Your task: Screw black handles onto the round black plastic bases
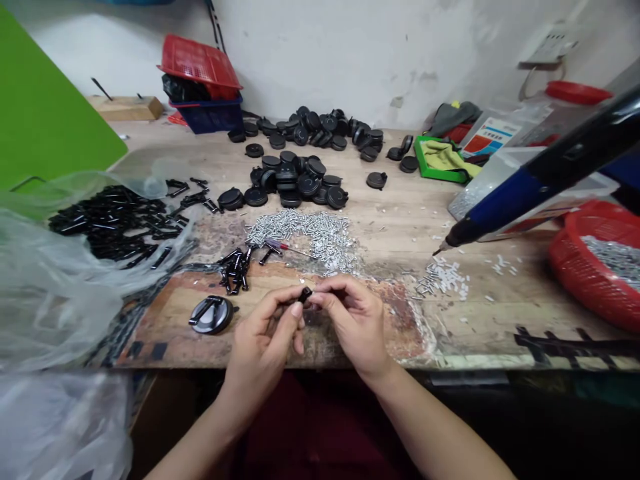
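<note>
My left hand (270, 337) and my right hand (353, 320) meet above the near edge of the wooden bench (400, 220). Both pinch one small black plastic part (305, 294) between their fingertips. A round black disc with a lever on top (212, 314) lies just left of my left hand. A small heap of black clips (236, 268) sits behind it. A spread of small silver screws (310, 235) lies beyond my hands, with a thin red-handled screwdriver (283, 246) on it.
A clear plastic bag (60, 280) with many black sticks (115, 223) covers the left. Piles of black discs (300, 180) lie further back. A blue-black electric screwdriver (540, 180) hangs in from the right above a red basket of screws (600, 267). Red and blue crates (205, 87) stand by the wall.
</note>
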`<state>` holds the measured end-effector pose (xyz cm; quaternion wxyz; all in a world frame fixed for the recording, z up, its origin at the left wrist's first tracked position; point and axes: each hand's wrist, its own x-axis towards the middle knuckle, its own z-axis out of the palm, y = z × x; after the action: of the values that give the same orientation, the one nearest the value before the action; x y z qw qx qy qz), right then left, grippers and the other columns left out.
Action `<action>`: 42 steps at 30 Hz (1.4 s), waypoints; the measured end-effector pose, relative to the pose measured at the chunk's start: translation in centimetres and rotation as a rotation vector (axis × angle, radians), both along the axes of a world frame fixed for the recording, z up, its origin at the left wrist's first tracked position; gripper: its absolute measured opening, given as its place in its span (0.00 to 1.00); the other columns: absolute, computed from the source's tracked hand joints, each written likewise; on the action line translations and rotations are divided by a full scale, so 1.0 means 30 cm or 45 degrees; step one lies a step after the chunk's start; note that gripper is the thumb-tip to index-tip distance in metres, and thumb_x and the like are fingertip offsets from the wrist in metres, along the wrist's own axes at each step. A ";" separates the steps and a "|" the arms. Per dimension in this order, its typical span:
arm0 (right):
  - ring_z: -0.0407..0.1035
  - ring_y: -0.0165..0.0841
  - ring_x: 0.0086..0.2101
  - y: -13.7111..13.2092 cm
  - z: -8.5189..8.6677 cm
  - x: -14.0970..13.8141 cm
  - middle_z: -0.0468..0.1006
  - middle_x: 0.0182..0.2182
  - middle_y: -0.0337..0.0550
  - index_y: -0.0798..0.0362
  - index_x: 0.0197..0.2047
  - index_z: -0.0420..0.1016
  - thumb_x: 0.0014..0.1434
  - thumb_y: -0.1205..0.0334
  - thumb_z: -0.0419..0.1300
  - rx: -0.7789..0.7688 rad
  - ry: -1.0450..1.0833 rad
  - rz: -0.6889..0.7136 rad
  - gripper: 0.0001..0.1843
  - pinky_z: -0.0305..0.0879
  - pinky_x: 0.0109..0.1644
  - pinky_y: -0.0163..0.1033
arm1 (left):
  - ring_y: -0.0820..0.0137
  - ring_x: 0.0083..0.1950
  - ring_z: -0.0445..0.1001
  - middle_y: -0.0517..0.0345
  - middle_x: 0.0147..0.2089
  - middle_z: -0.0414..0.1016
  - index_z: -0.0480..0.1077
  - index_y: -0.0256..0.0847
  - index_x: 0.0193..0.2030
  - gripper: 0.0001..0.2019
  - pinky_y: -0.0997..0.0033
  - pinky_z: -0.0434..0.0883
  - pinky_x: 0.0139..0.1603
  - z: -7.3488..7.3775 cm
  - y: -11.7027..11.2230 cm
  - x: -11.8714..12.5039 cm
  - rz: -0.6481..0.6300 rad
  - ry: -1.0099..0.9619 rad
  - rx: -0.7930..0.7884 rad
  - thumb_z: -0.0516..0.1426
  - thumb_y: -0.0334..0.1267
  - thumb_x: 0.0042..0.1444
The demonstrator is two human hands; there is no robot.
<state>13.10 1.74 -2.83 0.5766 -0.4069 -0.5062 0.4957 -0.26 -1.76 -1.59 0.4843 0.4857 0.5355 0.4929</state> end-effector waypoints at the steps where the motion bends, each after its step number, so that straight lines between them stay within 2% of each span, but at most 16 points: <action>1: 0.70 0.27 0.27 0.004 0.002 -0.002 0.76 0.25 0.35 0.51 0.31 0.75 0.53 0.65 0.64 -0.040 0.089 0.023 0.02 0.67 0.33 0.34 | 0.78 0.21 0.68 0.64 0.29 0.69 0.68 0.43 0.47 0.10 0.75 0.70 0.23 -0.002 -0.001 -0.003 -0.003 -0.082 -0.020 0.56 0.37 0.59; 5: 0.66 0.25 0.23 0.021 0.004 -0.020 0.73 0.22 0.33 0.52 0.27 0.74 0.45 0.63 0.69 -0.295 0.458 0.107 0.07 0.65 0.29 0.32 | 0.80 0.21 0.65 0.61 0.32 0.72 0.68 0.43 0.44 0.07 0.79 0.65 0.17 -0.006 -0.003 -0.008 -0.023 -0.387 -0.098 0.57 0.37 0.58; 8: 0.65 0.25 0.25 0.021 0.005 -0.037 0.73 0.24 0.35 0.52 0.24 0.75 0.41 0.62 0.71 -0.432 0.601 0.189 0.09 0.64 0.29 0.31 | 0.80 0.20 0.64 0.60 0.30 0.73 0.67 0.41 0.39 0.05 0.82 0.64 0.13 -0.008 -0.001 -0.007 -0.054 -0.479 -0.141 0.59 0.36 0.56; 14: 0.62 0.22 0.22 0.005 -0.006 -0.058 0.72 0.24 0.34 0.53 0.24 0.77 0.43 0.61 0.71 -0.485 0.678 0.280 0.08 0.62 0.29 0.31 | 0.80 0.18 0.64 0.60 0.29 0.74 0.67 0.39 0.36 0.06 0.82 0.65 0.12 -0.020 0.011 -0.012 -0.034 -0.487 -0.140 0.60 0.36 0.55; 16: 0.64 0.22 0.24 -0.005 -0.010 -0.061 0.73 0.27 0.35 0.52 0.26 0.79 0.46 0.62 0.69 -0.447 0.643 0.250 0.05 0.63 0.32 0.31 | 0.79 0.18 0.66 0.62 0.27 0.73 0.67 0.39 0.36 0.06 0.81 0.66 0.13 -0.021 0.012 -0.008 -0.012 -0.448 -0.132 0.60 0.36 0.54; 18: 0.67 0.25 0.32 -0.020 -0.016 -0.059 0.74 0.30 0.36 0.50 0.28 0.80 0.51 0.63 0.67 -0.345 0.540 0.175 0.01 0.64 0.38 0.32 | 0.78 0.18 0.68 0.65 0.25 0.71 0.67 0.39 0.36 0.07 0.79 0.70 0.15 -0.020 0.007 0.001 0.070 -0.362 -0.090 0.61 0.36 0.54; 21: 0.67 0.29 0.42 -0.050 -0.030 -0.039 0.74 0.35 0.39 0.47 0.32 0.81 0.53 0.66 0.64 -0.165 0.233 0.042 0.05 0.64 0.47 0.34 | 0.76 0.20 0.71 0.65 0.24 0.71 0.68 0.37 0.40 0.09 0.77 0.72 0.19 -0.019 -0.013 0.022 0.158 -0.241 -0.085 0.60 0.36 0.53; 24: 0.67 0.30 0.43 -0.082 -0.052 -0.005 0.72 0.37 0.39 0.45 0.34 0.81 0.54 0.67 0.64 -0.094 0.011 0.007 0.07 0.64 0.48 0.35 | 0.77 0.17 0.70 0.65 0.23 0.70 0.70 0.36 0.42 0.10 0.78 0.70 0.18 -0.021 -0.044 0.035 0.027 -0.293 -0.220 0.57 0.38 0.56; 28: 0.67 0.31 0.44 -0.111 -0.073 0.017 0.71 0.40 0.40 0.44 0.35 0.80 0.56 0.67 0.62 -0.065 -0.110 0.087 0.07 0.66 0.47 0.36 | 0.79 0.16 0.66 0.66 0.20 0.67 0.70 0.36 0.40 0.10 0.80 0.66 0.17 -0.026 -0.076 0.011 -0.102 -0.326 -0.347 0.57 0.41 0.57; 31: 0.68 0.32 0.45 -0.107 -0.076 -0.005 0.72 0.41 0.41 0.45 0.39 0.78 0.59 0.67 0.59 0.057 -0.271 0.171 0.08 0.65 0.49 0.38 | 0.80 0.17 0.65 0.67 0.20 0.67 0.71 0.37 0.39 0.10 0.81 0.65 0.18 -0.028 -0.075 -0.048 -0.091 -0.125 -0.330 0.58 0.42 0.56; 35: 0.66 0.33 0.48 -0.061 -0.079 -0.047 0.71 0.45 0.44 0.48 0.50 0.71 0.61 0.68 0.56 0.297 -0.533 0.172 0.15 0.63 0.53 0.40 | 0.80 0.19 0.63 0.67 0.22 0.67 0.72 0.39 0.40 0.10 0.81 0.63 0.20 -0.041 -0.049 -0.155 0.088 0.278 -0.165 0.58 0.42 0.56; 37: 0.66 0.34 0.48 -0.035 -0.091 -0.060 0.71 0.45 0.45 0.49 0.52 0.69 0.61 0.67 0.56 0.348 -0.657 0.162 0.15 0.63 0.53 0.41 | 0.78 0.21 0.65 0.65 0.23 0.69 0.72 0.39 0.40 0.09 0.79 0.63 0.22 -0.056 -0.031 -0.201 0.143 0.477 -0.075 0.58 0.41 0.56; 40: 0.67 0.38 0.44 -0.016 -0.118 -0.072 0.71 0.41 0.47 0.53 0.46 0.70 0.57 0.56 0.62 0.325 -0.881 0.219 0.16 0.66 0.49 0.44 | 0.72 0.34 0.73 0.58 0.34 0.76 0.72 0.39 0.40 0.07 0.74 0.68 0.35 -0.085 -0.003 -0.241 0.074 0.799 0.141 0.57 0.38 0.57; 42: 0.67 0.40 0.41 -0.016 -0.138 -0.079 0.71 0.39 0.48 0.54 0.43 0.70 0.54 0.52 0.63 0.281 -1.023 0.228 0.19 0.67 0.46 0.46 | 0.69 0.41 0.73 0.55 0.39 0.76 0.72 0.39 0.40 0.06 0.70 0.68 0.44 -0.103 0.015 -0.246 -0.023 0.965 0.294 0.56 0.36 0.58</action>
<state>10.74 1.27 -6.96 0.3283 -0.4578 -0.7741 0.2888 -7.63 -1.32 -4.67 0.1990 0.6891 0.6130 0.3313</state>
